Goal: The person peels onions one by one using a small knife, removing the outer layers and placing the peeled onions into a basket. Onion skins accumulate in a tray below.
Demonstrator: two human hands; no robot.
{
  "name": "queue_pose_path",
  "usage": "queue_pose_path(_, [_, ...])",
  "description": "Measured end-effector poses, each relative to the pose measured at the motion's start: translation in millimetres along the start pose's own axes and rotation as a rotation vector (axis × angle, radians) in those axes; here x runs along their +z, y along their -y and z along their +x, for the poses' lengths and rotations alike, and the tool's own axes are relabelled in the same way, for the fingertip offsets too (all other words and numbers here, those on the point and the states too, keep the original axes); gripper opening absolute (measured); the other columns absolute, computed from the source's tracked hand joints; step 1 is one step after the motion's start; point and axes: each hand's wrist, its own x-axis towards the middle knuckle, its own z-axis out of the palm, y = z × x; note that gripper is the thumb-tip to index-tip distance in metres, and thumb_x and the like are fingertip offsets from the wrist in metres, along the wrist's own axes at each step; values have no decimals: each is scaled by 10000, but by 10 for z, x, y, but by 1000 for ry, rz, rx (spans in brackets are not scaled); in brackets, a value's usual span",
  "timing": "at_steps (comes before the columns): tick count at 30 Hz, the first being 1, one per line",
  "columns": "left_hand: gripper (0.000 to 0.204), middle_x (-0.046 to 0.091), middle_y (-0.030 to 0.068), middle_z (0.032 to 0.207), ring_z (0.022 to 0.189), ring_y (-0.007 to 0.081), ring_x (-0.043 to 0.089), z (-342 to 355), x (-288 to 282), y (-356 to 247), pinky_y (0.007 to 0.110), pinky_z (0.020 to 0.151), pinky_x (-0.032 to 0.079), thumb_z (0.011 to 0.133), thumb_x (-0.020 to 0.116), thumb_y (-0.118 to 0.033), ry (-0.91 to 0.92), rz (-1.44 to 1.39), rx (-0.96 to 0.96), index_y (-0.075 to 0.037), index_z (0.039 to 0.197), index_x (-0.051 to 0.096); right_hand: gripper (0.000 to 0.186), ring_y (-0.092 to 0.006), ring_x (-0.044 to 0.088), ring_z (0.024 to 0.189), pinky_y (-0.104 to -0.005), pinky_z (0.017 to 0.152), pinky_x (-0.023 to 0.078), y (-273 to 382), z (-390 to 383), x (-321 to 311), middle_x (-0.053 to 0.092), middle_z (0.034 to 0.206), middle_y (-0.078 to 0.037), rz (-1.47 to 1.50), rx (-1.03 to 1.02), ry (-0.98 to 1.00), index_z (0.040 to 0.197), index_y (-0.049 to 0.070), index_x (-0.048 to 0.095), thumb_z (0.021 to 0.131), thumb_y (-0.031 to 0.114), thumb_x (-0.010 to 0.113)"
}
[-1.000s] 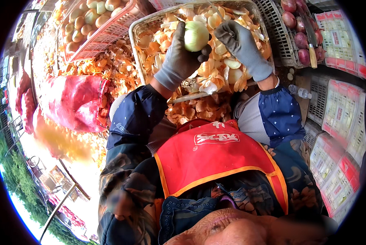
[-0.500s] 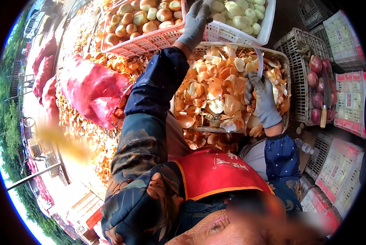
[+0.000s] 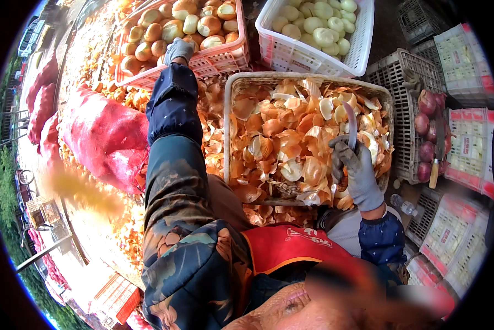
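My left hand (image 3: 179, 51), in a grey glove, reaches over the near rim of a pink crate (image 3: 219, 58) of brown-skinned onions (image 3: 208, 26). Its fingertips are down among the onions, so their grip is hidden. My right hand (image 3: 359, 173), in a grey glove with dark fingertips, is closed around a knife (image 3: 351, 124). The curved blade points up and away from me. This hand hovers above the right part of a shallow tray (image 3: 228, 132) heaped with loose onion skins (image 3: 291, 137).
A white crate (image 3: 313, 61) of peeled onions (image 3: 325, 36) stands behind the tray. At right, a grey crate (image 3: 402, 104) adjoins red onions (image 3: 427, 129) and another knife (image 3: 435, 170). Red mesh sacks (image 3: 106, 137) lie at left among scattered skins. A plastic bottle (image 3: 404, 204) lies near my right sleeve.
My left hand has moved left, from between the two crates to the onions in the pink crate. My right hand keeps the knife over the tray. The view has shifted slightly.
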Motion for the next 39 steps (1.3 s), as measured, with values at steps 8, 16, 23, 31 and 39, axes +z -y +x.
queue_pose_path(8, [647, 620, 225, 1068, 1022, 356, 601, -105, 21, 122, 415, 849, 510, 690, 746, -333, -258, -116, 289, -8, 1211, 541, 380, -97, 474, 460, -230, 407, 385, -76, 27, 89, 500, 659, -15, 0, -10, 33, 1042, -15, 549, 936, 345, 605])
queue_pose_path(16, [426, 598, 118, 1112, 1010, 253, 610, -1169, -292, -469, 348, 845, 542, 829, 600, 6, 624, -1847, 385, -7, 1245, 508, 337, -88, 483, 458, -229, 402, 383, -60, -53, 167, 509, 653, -2, -6, -91, -7, 986, 2, 568, 924, 328, 626])
queue_pose_path(23, [621, 504, 137, 1296, 1176, 266, 536, -2878, -664, -947, 377, 1029, 450, 805, 568, 96, 1187, -1789, 459, -7, 1390, 388, 123, -75, 488, 441, -223, 380, 394, 33, -159, 253, 617, 722, -56, 50, -250, -139, 1008, -4, 592, 927, 88, 583])
queue_pose_path(31, [836, 491, 100, 1309, 1189, 175, 504, -3784, -947, -892, 317, 1013, 437, 755, 782, -53, 971, -1341, 814, 8, 1436, 300, 415, -49, 486, 467, -211, 400, 394, -38, -456, 254, 551, 694, 10, -68, -404, -116, 1190, 1, 545, 870, 204, 712])
queue_pose_path(39, [602, 583, 110, 1167, 1056, 182, 590, -4289, -847, -676, 309, 942, 485, 789, 770, -136, 742, -1642, 599, 51, 1266, 454, 294, -26, 542, 646, -161, 507, 425, -35, -688, 192, 580, 814, 9, -532, -722, -62, 1164, -12, 535, 920, 128, 620])
